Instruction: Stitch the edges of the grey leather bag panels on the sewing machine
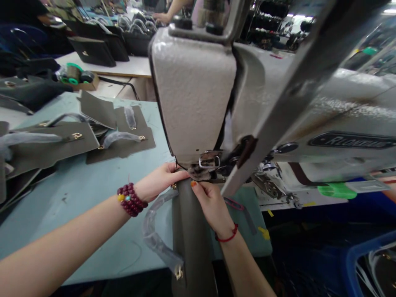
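Note:
A grey leather bag panel [192, 235] with a plastic-wrapped handle [154, 235] runs from the table's front edge up under the head of a grey sewing machine [198, 90]. My left hand [161, 181], with a dark red bead bracelet at the wrist, presses on the panel's top left edge right by the presser foot [202, 169], fingers closed on it. My right hand [210, 202], a red cord at its wrist, pinches the panel's right edge just below the foot.
Several more grey panels with wrapped handles and gold clasps [77, 136] lie on the light blue table [77, 194] at left. Thread spools [74, 74] and dark bags [102, 47] stand on a white table behind. Another person's hand [162, 17] shows at the top. A blue bin [368, 264] sits lower right.

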`<state>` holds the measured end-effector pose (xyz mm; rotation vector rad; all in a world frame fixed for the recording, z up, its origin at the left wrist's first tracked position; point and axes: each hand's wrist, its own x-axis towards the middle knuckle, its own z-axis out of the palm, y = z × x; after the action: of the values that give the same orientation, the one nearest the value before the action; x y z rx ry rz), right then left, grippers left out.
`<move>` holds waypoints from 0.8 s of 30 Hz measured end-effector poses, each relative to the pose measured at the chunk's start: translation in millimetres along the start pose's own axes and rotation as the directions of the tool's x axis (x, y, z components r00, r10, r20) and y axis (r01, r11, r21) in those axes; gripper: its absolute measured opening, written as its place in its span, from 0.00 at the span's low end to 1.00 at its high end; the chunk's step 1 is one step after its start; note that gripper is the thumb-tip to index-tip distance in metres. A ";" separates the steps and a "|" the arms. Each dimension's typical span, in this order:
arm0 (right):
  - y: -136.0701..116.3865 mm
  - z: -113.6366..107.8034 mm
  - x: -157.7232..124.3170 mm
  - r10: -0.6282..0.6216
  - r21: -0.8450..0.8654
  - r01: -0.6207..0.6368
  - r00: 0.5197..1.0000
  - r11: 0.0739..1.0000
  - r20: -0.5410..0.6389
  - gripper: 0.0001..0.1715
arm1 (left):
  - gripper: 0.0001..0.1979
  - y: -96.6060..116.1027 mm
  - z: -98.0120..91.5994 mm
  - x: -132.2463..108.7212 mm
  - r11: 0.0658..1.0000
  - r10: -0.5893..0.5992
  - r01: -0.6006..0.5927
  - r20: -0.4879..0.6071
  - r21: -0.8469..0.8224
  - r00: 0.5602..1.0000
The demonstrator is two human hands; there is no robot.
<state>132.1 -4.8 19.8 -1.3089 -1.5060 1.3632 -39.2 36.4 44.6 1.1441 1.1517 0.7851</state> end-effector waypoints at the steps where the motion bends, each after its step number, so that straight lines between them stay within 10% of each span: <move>1: -0.3 -0.2 -1.1 -0.004 -0.012 0.004 1.000 1.000 0.000 0.25 | 0.21 -0.3 -1.6 0.5 1.000 -0.005 0.005 0.020 -0.007 1.000; 8: 5.6 3.8 -10.9 -0.008 -0.013 0.007 0.999 1.000 -0.036 0.26 | 0.28 -57.9 -21.7 -13.1 0.977 -0.009 -0.042 -0.239 -0.209 0.971; 13: 6.1 4.8 -11.6 -0.024 -0.018 0.024 0.999 1.000 -0.029 0.25 | 0.35 -109.9 -16.0 -48.7 0.991 0.048 -0.073 -0.222 -0.108 0.974; 24: 8.6 7.2 -31.1 0.006 -0.102 -0.005 1.000 0.995 0.011 0.28 | 0.19 -73.5 12.7 -23.5 0.979 0.141 -0.091 -0.289 0.180 0.947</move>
<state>134.4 -37.2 13.8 -1.3704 -1.5985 1.3138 -38.7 -8.8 -19.3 1.2679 1.4334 0.9956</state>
